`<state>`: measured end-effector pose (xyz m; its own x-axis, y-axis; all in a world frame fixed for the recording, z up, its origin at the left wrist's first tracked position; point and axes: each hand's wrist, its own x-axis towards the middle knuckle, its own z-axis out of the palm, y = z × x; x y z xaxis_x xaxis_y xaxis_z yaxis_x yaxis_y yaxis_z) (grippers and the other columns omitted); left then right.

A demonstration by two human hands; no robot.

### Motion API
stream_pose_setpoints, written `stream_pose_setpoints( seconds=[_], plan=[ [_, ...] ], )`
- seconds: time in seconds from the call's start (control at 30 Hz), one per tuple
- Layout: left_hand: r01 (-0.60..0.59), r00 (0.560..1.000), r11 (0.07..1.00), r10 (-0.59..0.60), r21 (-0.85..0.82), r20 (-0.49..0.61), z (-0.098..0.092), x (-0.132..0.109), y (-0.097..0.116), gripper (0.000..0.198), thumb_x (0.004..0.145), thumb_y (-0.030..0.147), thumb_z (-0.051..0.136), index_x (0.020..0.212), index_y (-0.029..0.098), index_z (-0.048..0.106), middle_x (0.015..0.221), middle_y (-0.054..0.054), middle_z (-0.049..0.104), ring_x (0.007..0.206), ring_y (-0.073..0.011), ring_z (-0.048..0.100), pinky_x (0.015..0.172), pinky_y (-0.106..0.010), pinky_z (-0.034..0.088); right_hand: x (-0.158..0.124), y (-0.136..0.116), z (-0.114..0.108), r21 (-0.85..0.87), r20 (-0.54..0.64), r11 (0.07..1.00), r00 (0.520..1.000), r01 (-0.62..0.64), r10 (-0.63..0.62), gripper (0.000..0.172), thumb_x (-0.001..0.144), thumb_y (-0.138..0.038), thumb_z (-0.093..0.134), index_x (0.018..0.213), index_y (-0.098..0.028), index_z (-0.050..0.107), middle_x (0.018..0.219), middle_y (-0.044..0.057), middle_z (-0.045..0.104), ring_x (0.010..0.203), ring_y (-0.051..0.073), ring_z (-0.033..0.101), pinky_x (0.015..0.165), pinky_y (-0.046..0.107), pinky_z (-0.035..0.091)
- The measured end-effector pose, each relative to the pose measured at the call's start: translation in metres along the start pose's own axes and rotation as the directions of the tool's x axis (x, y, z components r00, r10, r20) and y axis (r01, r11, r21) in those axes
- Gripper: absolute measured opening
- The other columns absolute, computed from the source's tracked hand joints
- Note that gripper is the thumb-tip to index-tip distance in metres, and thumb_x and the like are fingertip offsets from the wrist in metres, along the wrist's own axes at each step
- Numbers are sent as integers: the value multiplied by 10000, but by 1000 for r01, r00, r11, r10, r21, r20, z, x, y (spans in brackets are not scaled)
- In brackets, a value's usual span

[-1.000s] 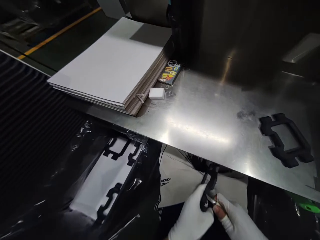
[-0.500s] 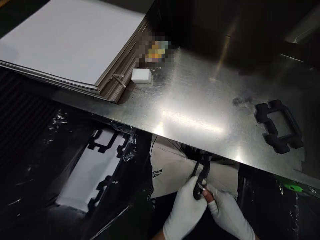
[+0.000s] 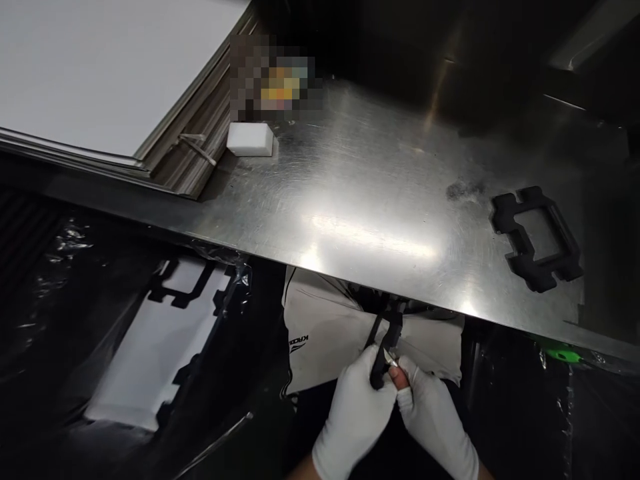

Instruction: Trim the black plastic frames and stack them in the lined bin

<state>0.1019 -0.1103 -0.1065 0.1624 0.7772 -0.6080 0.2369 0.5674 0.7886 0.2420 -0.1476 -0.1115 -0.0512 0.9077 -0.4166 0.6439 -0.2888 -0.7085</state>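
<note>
Below the front edge of the steel table point(image 3: 350, 220), both my hands wear white gloves and meet over my lap. My left hand point(image 3: 353, 420) is closed around a black frame-shaped part point(image 3: 384, 340) that sticks up between the hands. My right hand point(image 3: 435, 423) pinches a small shiny thing against that part; its bare fingertips show, and I cannot make out what the thing is. A second black frame part point(image 3: 535, 239) lies flat on the table at the right, well away from both hands.
A thick stack of white sheets point(image 3: 100, 80) fills the table's far left, with a white block point(image 3: 250, 139) beside it. A blurred coloured item point(image 3: 280, 83) lies behind the block. Black plastic film holding white sheet with black frame cutouts point(image 3: 150, 347) sits lower left. A green object point(image 3: 563, 355) shows under the table at right.
The view has swung left and down, so the table things sit lower-left than before. My hands keep the same grip on the black part, close together below the table edge.
</note>
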Motion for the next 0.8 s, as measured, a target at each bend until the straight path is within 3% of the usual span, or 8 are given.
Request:
stream_pose_setpoints(
  seconds=[0.17,0.27,0.37,0.43,0.53,0.67,0.73,0.8],
  plan=[
    [-8,1000,1000,8,-23,19,-1,-2,6,143,819,190,580,927,212,672,864,-35,738,834,-239,685,785,-323,553,3,0,-15,43,56,996,995,80,-83,439,1143,-519,340,919,-262,617,796,36,735,710,208,721,690,295,569],
    [-5,998,1000,7,-22,65,-10,-1,14,290,817,156,552,1045,203,725,966,-59,777,924,-264,732,877,-348,580,3,4,-43,126,168,992,985,6,-27,447,1122,-579,419,873,-267,619,743,3,675,664,200,666,654,301,566],
    [-26,991,995,13,94,136,-27,5,26,388,839,154,570,1160,209,781,1033,-76,794,1036,-295,743,1003,-388,568,11,3,-74,149,51,986,996,-78,71,360,1065,-610,566,987,-282,690,821,11,686,722,215,677,634,295,593],
    [-72,973,982,31,174,227,-43,11,36,408,867,157,566,1194,224,801,1069,-68,793,1101,-297,732,1049,-385,545,23,-3,-89,119,-23,993,1000,6,-3,322,1053,-579,608,1184,-307,720,1096,50,742,946,245,731,796,319,645],
    [-106,923,945,-22,309,384,-69,24,48,298,892,184,559,1035,214,818,896,-24,758,869,-254,723,789,-316,550,42,-16,-95,52,100,985,981,162,-167,344,1090,-495,581,1393,-364,676,1451,43,662,1125,219,737,940,323,646],
    [-138,842,935,-63,327,536,-101,35,50,255,941,281,622,1086,216,820,891,-15,768,804,-228,703,731,-295,531,56,-26,-85,-38,186,979,964,200,-189,247,1123,-382,516,1182,-318,747,1150,2,765,897,161,744,828,291,633],
    [-159,919,938,28,307,393,-112,32,40,281,943,374,693,1167,246,804,1035,-31,790,937,-246,721,865,-322,559,58,-26,-77,-48,195,987,970,155,-143,282,1104,-371,548,907,-277,727,895,-19,742,757,151,696,711,266,587],
    [-162,983,928,181,337,-23,-117,22,24,229,921,446,739,1023,247,785,1004,-30,769,932,-245,704,909,-341,551,57,-25,-68,-19,131,997,989,74,-71,373,1068,-406,610,731,-249,638,733,-26,679,658,148,636,623,255,526]
  ],
)
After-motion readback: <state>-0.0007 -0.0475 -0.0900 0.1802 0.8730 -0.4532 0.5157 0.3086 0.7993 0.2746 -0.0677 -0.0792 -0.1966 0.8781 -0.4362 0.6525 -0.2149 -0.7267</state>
